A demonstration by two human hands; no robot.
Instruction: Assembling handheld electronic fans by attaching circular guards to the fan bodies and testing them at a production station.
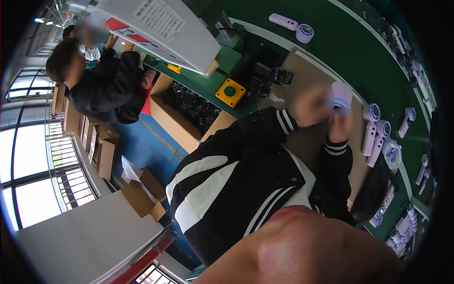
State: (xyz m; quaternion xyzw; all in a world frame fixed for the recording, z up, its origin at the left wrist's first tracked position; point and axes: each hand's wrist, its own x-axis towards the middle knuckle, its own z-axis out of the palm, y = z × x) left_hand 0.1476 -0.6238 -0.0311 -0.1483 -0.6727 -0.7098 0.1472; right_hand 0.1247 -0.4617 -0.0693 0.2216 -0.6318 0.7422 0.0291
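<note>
A lavender handheld fan point(342, 93), of which mainly the round head shows, is held up between my two hands over a brown work mat. My left hand point(309, 105) grips it from the left side; its fingers are blurred. From below, my right hand point(340, 125) is closed around its lower part and hides it. To the right of my hands, two finished-looking lavender fans point(370, 135) lie side by side at the mat's edge. Next to them is a clear plastic bag point(392, 154) with small bluish pieces.
More fans point(293, 23) lie along the green bench point(331, 33). Left of my hands stand a yellow box with a green button point(230, 93), a grey machine point(161, 33) and a carton point(176, 120) of black wrapped parts. A co-worker point(104, 80) is at the bench, far left.
</note>
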